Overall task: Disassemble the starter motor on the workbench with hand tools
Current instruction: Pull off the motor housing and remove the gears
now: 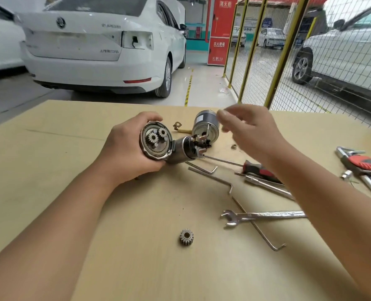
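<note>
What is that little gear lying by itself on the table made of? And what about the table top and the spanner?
The loose gear looks like dull grey metal, probably steel, with a paler lining in its hole, perhaps brass. The table top looks like light wood board: it is matt, tan and has a faint grain. The spanner is shiny metal, likely chromed steel, as it mirrors the light.

Head camera looks forward and down, close over the workbench [50,192].
</note>
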